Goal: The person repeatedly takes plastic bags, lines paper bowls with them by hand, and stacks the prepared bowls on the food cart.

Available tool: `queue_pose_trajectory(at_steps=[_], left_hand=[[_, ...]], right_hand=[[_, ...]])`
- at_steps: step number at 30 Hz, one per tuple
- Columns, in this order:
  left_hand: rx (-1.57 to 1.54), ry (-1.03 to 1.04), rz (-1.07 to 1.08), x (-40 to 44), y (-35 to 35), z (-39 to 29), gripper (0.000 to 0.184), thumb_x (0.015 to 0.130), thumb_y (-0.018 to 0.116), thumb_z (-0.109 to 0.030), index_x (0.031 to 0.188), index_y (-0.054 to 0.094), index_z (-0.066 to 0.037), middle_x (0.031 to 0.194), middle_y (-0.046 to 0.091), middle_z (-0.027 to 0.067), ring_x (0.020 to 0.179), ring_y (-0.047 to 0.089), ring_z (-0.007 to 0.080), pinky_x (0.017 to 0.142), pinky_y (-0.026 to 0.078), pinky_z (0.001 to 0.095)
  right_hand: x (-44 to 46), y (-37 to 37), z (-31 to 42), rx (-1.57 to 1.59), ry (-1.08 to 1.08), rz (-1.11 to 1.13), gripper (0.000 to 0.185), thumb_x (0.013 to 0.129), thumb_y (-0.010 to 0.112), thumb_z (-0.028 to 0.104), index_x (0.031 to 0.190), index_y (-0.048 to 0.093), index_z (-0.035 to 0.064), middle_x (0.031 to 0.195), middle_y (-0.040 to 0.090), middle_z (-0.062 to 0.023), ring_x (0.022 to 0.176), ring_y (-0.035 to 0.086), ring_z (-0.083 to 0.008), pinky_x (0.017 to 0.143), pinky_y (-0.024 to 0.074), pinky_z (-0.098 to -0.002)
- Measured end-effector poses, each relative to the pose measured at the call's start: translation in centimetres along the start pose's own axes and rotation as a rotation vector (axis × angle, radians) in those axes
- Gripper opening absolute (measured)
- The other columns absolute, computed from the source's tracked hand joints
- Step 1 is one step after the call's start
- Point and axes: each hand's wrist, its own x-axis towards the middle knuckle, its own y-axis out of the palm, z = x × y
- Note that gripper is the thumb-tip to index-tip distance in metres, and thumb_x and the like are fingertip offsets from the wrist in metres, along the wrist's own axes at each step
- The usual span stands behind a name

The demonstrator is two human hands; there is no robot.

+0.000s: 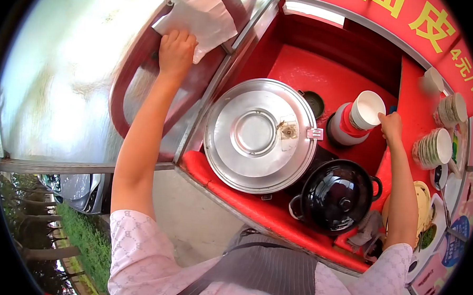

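My left hand is raised at the upper left, its fingers closed on the lower edge of a thin white plastic bag. The bag spreads out above my knuckles, in front of the metal panel. On the right, my right hand pinches the rim of a white paper bowl. That bowl tops a short stack, tilted over a red and white container. Whether the stack rests on the container cannot be made out.
A large round metal lid and a black lidded pot stand on the red counter. Stacked bowls line the right side, near a ladle. A metal frame runs along the left.
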Motion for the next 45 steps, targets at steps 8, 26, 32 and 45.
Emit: queue_pose_trajectory(at_steps=[8,26,32,45], left_hand=[[-0.291,0.316,0.001,-2.5,-1.6,-2.0,0.011,0.081,0.07,-0.016,0.075,0.062,-0.011,0.079,0.056,0.0043,0.082,0.058,0.0236,0.071,0.043,0.0381],[-2.025,-1.455,0.472,-26.0,-20.5,-17.5,0.023,0.105,0.046,-0.017,0.106,0.063,-0.001,0.095,0.072,0.0073,0.09,0.066,0.0147,0.08,0.053,0.0295],[-2.255,-1.661,0.279,-28.1,-22.9,-15.7,0.022,0.106,0.048,-0.019,0.109,0.064,-0.003,0.098,0.068,0.0027,0.089,0.064,0.0125,0.08,0.053,0.0299],[-2.2,-1.788,0.089,-37.8,-24.4,-7.3,0.035,0.107,0.045,-0.037,0.122,0.06,-0.009,0.11,0.072,0.0159,0.1,0.071,0.0283,0.081,0.057,0.0383]], right_hand=[[-0.3,-0.6,0.1,0.013,-0.063,-0.06,0.027,0.085,0.059,0.017,0.085,0.061,-0.0097,0.074,0.067,-0.023,0.059,0.066,-0.0327,0.058,0.0501,-0.0481],[-30.6,12.3,10.6,0.799,-0.166,0.763,0.046,0.102,0.057,0.039,0.114,0.066,-0.0047,0.103,0.072,-0.0115,0.091,0.068,-0.0173,0.081,0.0528,-0.0318],[-41.5,14.2,10.7,0.837,-0.249,1.247,0.101,0.08,0.075,0.065,0.143,0.046,-0.0081,0.131,0.06,-0.0155,0.121,0.06,-0.0255,0.102,0.048,-0.0374],[-47.9,21.5,13.5,0.819,-0.168,1.205,0.034,0.092,0.074,0.024,0.107,0.063,-0.004,0.091,0.064,-0.0046,0.077,0.06,-0.0139,0.071,0.0517,-0.0292]])
